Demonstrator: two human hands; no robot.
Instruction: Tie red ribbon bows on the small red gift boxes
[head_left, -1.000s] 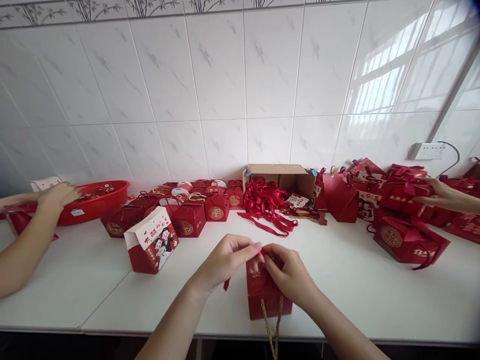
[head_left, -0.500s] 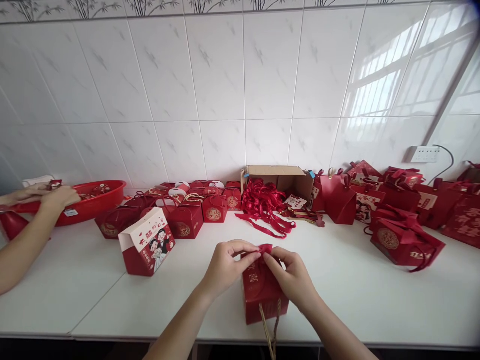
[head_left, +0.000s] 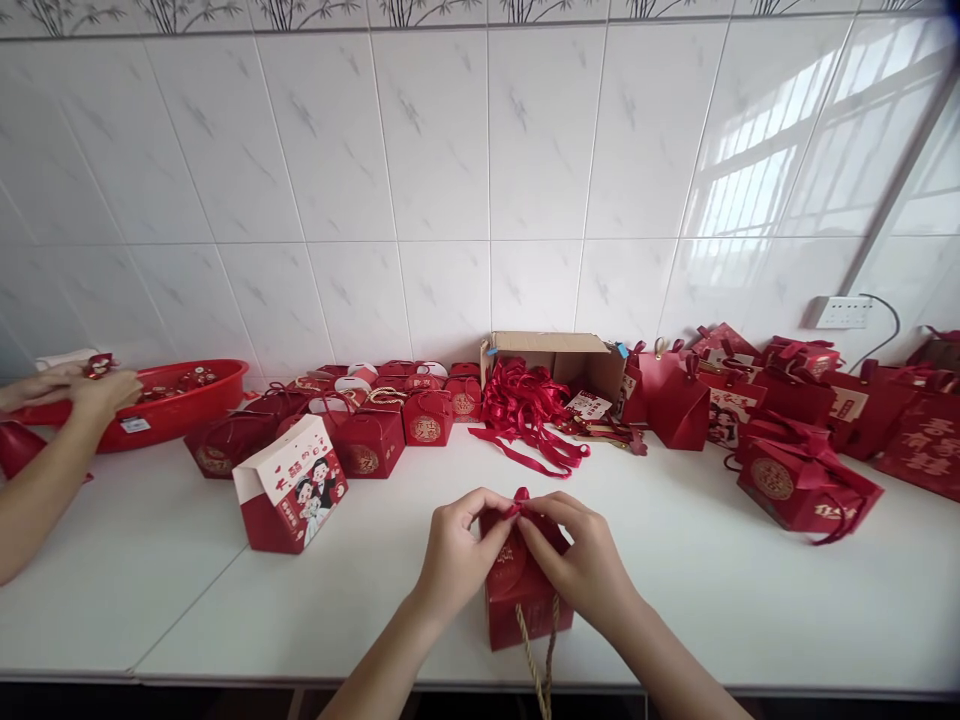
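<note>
Pinching one red ribbon [head_left: 520,501] between thumb and forefinger of the left hand [head_left: 459,552] and of the right hand [head_left: 586,556], fingertips nearly together over the far end of a red gift box [head_left: 517,615]. Curling both hands inward, one on each side of the gift box, on forearms stretched forward from below. Resting the gift box near the front edge of a white table [head_left: 660,510], with a rope handle [head_left: 529,655] trailing off its near side. Facing, beyond the gift box, an open cardboard carton [head_left: 551,343] heaped with ribbons [head_left: 525,397]. Seeing, to its left, a cartoon-couple box [head_left: 289,490], rows of red boxes [head_left: 371,447] and, farther off, a co-worker's hands [head_left: 111,390] beside a red basin [head_left: 199,415]; to its right, a ribbon-tied box [head_left: 802,485] and upright bags [head_left: 679,405]. Backed, behind everything, by glossy white wall tiles [head_left: 442,150]. Bunched tighter now at the fingertips than a second ago; gone since, another hand at the bags right of the gift box.
</note>
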